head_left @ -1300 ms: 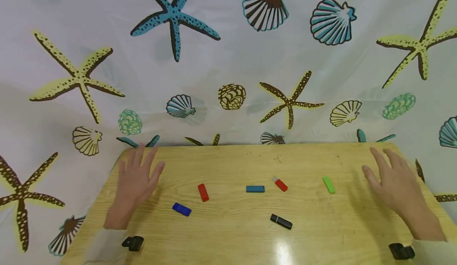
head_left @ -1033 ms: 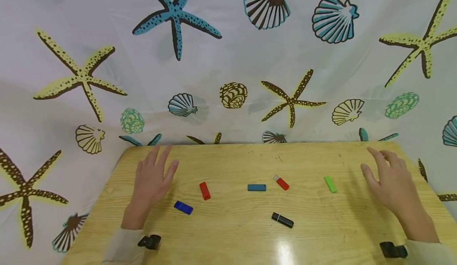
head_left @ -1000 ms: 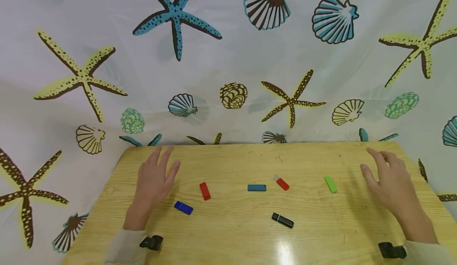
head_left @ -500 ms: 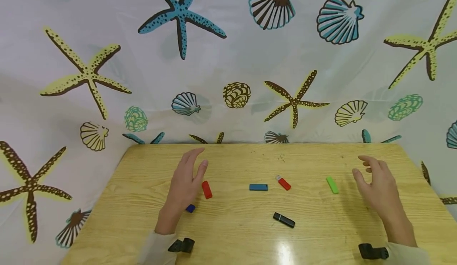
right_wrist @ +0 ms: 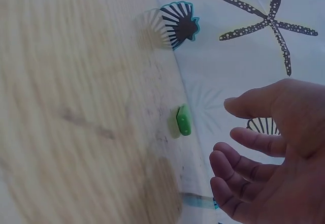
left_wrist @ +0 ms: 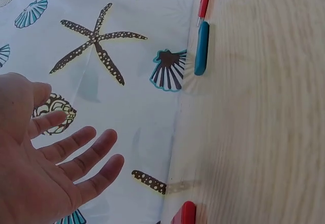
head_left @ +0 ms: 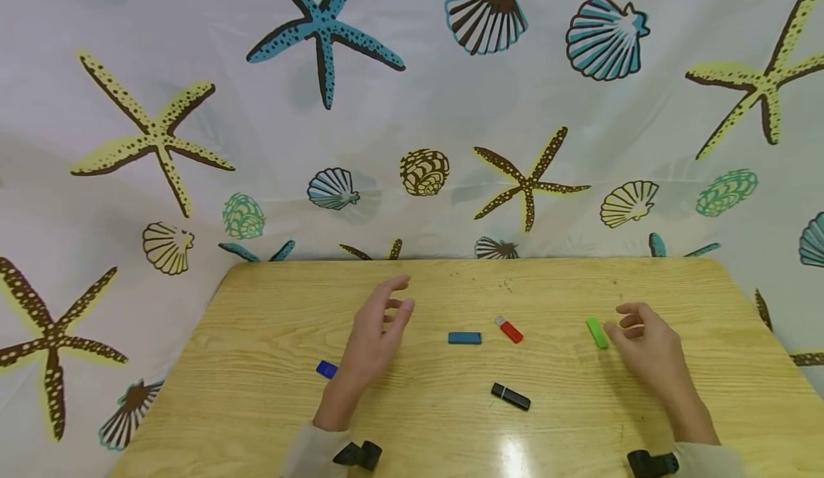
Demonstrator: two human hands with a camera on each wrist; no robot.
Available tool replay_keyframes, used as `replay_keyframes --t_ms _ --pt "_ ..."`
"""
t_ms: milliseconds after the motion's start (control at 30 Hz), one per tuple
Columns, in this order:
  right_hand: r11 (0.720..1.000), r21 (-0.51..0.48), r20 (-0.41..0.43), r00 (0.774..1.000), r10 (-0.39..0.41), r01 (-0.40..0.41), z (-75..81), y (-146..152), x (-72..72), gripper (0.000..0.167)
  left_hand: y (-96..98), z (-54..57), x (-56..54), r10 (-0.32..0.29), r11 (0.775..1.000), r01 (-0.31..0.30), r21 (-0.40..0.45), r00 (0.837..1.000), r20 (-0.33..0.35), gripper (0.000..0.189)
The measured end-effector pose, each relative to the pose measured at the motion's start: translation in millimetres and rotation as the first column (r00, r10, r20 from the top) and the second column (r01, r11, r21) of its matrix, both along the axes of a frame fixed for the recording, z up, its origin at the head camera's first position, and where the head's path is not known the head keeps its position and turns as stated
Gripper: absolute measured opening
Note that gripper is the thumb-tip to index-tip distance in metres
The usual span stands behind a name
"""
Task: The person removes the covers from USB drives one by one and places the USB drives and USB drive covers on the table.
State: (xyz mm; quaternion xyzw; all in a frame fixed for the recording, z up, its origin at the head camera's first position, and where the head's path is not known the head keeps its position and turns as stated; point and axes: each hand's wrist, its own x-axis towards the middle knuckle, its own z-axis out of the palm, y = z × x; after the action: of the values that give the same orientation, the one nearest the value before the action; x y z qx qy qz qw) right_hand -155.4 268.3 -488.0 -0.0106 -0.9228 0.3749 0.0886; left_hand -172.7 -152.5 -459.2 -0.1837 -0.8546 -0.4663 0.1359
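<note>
My left hand (head_left: 373, 338) hovers over the table's left-middle part, fingers relaxed and holding nothing. Below it lies a red USB flash drive (left_wrist: 186, 214), hidden in the head view by this hand. A dark blue flash drive (head_left: 326, 369) is partly covered by the left wrist. On the right, my empty right hand (head_left: 650, 345) is loosely curved, its thumb and fingertips close beside a green flash drive (head_left: 596, 333). Between the hands lie a teal-blue flash drive (head_left: 465, 338), a red flash drive with a bare metal plug (head_left: 510, 330) and, nearer, a black flash drive (head_left: 511, 396).
The wooden table (head_left: 270, 320) carries all the drives, spread apart. Behind it and at both sides hangs a white curtain (head_left: 386, 120) printed with starfish and shells. Black wrist mounts (head_left: 358, 455) sit at both sleeves.
My left hand has moved right, past the dark blue drive and over the left red one. My right hand has moved left to the green drive, its fingers curving more. The drives have stayed put.
</note>
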Motion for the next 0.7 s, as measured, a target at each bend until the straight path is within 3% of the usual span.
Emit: replay_keyframes --t_ms 167,333,700 --pt "1.000 -0.013 0.079 0.997 0.009 -0.008 -5.0 -3.9 -0.4 0.045 14.6 -2.0 1.3 -0.035 0.999 0.034 -0.016 0.999 -0.023 0.043" --pt "1.000 -0.011 0.123 0.992 0.029 -0.028 -5.4 -6.8 -3.2 0.047 28.4 0.8 2.2 -0.052 0.999 0.052 0.011 0.999 0.002 0.042" --pt "0.997 0.041 0.152 0.987 0.052 -0.059 -8.2 -9.0 -6.3 0.035 48.5 0.3 1.6 -0.095 0.994 0.097 0.053 0.995 -0.033 0.037"
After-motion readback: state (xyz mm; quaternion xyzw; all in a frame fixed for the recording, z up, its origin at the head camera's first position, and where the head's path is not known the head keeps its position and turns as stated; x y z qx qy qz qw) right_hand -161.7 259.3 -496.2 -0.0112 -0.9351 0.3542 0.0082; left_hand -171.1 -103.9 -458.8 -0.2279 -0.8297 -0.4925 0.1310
